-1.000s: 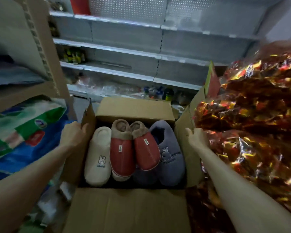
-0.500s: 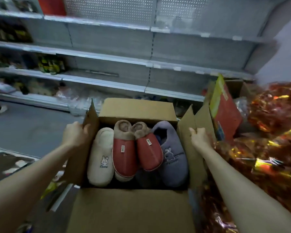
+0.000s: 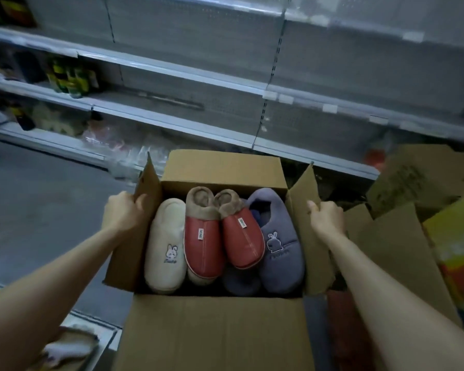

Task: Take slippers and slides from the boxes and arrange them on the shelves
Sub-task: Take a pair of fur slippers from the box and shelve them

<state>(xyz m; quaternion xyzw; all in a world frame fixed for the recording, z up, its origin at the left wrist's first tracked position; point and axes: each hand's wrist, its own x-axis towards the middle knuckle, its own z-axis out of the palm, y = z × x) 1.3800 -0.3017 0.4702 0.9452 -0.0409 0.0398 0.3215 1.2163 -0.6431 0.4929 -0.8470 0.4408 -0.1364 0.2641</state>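
I carry an open cardboard box (image 3: 220, 333) in front of me. My left hand (image 3: 122, 212) grips its left flap, and my right hand (image 3: 326, 218) grips its right flap. Inside lie a cream slipper (image 3: 166, 247) with a bunny mark, two red slippers (image 3: 202, 245) with brown fur lining, and a purple-grey slipper (image 3: 279, 247) with a bunny mark. Another purple-grey slipper lies partly hidden under them. Grey metal shelves (image 3: 198, 121) run across the view beyond the box.
Bottles (image 3: 70, 79) and plastic-wrapped goods (image 3: 113, 140) sit on the left part of the shelves. Cardboard boxes (image 3: 413, 183) and a yellow and red carton (image 3: 456, 253) stand at the right. Grey floor (image 3: 38, 204) lies at the left.
The view has swung right and toward the shelves with the box held in both hands. The shiny snack bags at the right and the packs at the left have left the view.
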